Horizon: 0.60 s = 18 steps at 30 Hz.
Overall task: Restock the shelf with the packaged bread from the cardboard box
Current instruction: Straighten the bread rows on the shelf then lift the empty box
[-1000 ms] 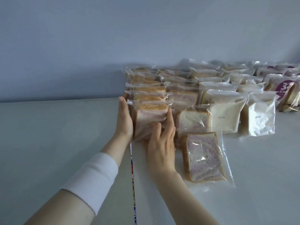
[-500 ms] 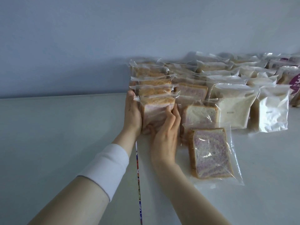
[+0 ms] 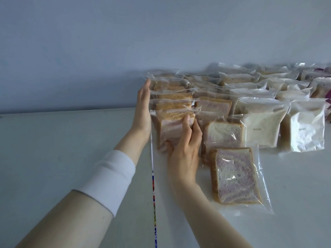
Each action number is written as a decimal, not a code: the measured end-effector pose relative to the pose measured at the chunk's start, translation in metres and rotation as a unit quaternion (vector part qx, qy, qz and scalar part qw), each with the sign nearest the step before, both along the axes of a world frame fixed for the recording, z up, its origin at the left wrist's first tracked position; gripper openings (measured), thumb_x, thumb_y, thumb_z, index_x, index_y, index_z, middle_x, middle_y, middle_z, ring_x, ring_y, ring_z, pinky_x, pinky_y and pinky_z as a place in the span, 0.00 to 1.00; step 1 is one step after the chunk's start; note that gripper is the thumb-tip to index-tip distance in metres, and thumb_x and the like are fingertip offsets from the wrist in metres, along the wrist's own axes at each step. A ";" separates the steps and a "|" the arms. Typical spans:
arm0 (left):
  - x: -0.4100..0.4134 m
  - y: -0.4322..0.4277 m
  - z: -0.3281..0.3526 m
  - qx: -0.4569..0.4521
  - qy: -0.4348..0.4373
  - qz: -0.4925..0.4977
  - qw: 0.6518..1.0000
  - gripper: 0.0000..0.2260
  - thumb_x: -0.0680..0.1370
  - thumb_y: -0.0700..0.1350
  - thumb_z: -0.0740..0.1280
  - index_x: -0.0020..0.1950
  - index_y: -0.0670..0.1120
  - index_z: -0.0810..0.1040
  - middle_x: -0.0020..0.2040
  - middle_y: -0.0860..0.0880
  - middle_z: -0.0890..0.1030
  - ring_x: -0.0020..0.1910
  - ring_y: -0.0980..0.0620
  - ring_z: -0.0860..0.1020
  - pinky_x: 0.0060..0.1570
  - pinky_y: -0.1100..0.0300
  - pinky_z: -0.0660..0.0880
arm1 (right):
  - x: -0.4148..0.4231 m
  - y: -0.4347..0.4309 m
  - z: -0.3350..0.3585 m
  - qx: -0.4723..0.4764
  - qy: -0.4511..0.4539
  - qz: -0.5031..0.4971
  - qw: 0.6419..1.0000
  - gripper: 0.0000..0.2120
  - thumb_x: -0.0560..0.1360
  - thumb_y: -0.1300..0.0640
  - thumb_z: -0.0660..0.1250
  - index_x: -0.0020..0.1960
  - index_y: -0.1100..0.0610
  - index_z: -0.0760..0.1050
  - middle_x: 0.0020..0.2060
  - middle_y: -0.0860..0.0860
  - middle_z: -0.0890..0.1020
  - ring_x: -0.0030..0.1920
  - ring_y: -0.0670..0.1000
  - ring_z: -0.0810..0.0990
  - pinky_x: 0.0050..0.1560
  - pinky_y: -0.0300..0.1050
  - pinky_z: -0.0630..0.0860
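Note:
A row of clear-wrapped bread packs (image 3: 172,102) stands upright on the white shelf (image 3: 62,149), running back toward the wall. My right hand (image 3: 184,151) grips the front pack (image 3: 170,127) of pink-swirl slices, thumb at its lower edge and fingers on its right face. Flat against the left side of the row lies my left hand (image 3: 143,111), fingers straight and reaching to the rear packs. Another purple-swirl pack (image 3: 234,176) rests flat on the shelf just right of my right hand. The cardboard box is out of view.
More rows of packs fill the right: swirl bread (image 3: 223,133) and white bread (image 3: 259,127) (image 3: 304,129), with further packs behind. A grey back wall (image 3: 89,51) closes the shelf. A thin coloured strip (image 3: 153,185) runs along the shelf under my arms.
My left hand has slid farther back along the row's left side and straightened. My right hand stays on the front pack, which now stands tighter against the row.

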State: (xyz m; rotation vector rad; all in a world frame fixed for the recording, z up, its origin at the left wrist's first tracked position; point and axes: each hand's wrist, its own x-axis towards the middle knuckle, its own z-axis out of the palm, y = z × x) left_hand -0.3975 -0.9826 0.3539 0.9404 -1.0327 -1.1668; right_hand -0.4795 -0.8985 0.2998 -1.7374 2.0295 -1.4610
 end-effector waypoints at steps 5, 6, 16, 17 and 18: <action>0.016 -0.022 0.030 -0.027 -0.117 0.032 0.992 0.24 0.81 0.58 0.42 0.72 0.54 0.64 0.76 0.57 0.57 0.74 0.61 0.53 0.71 0.58 0.46 | -0.003 0.005 0.005 0.034 0.040 0.011 0.999 0.38 0.67 0.69 0.71 0.73 0.59 0.59 0.71 0.63 0.62 0.71 0.62 0.63 0.51 0.50 0.76; 0.017 -0.024 0.034 -0.037 -0.176 0.005 0.984 0.24 0.81 0.58 0.42 0.72 0.53 0.65 0.75 0.57 0.59 0.73 0.62 0.54 0.70 0.60 0.48 | -0.003 0.006 0.006 0.038 0.043 0.011 0.998 0.38 0.68 0.68 0.71 0.73 0.59 0.58 0.71 0.63 0.62 0.71 0.62 0.63 0.51 0.51 0.76; 0.023 -0.021 0.021 -0.078 -0.477 -0.072 0.873 0.22 0.82 0.55 0.47 0.69 0.47 0.69 0.75 0.52 0.63 0.75 0.57 0.53 0.69 0.65 0.49 | 0.000 0.011 0.008 0.039 0.054 0.000 0.998 0.38 0.66 0.69 0.73 0.72 0.61 0.61 0.70 0.66 0.63 0.71 0.64 0.64 0.50 0.50 0.78; 0.024 -0.023 0.025 -0.085 -0.501 -0.069 0.859 0.22 0.82 0.55 0.47 0.70 0.47 0.68 0.76 0.51 0.60 0.76 0.55 0.50 0.73 0.58 0.45 | 0.000 0.011 0.008 0.043 0.053 0.001 0.998 0.38 0.67 0.69 0.72 0.72 0.61 0.61 0.71 0.66 0.61 0.71 0.64 0.63 0.50 0.51 0.78; 0.025 -0.024 0.028 -0.099 -0.517 -0.060 0.848 0.23 0.82 0.54 0.46 0.70 0.47 0.68 0.77 0.50 0.56 0.77 0.53 0.46 0.74 0.53 0.41 | 0.000 0.011 0.009 0.042 0.054 0.001 0.998 0.37 0.67 0.68 0.72 0.72 0.61 0.61 0.71 0.66 0.60 0.71 0.65 0.62 0.49 0.51 0.78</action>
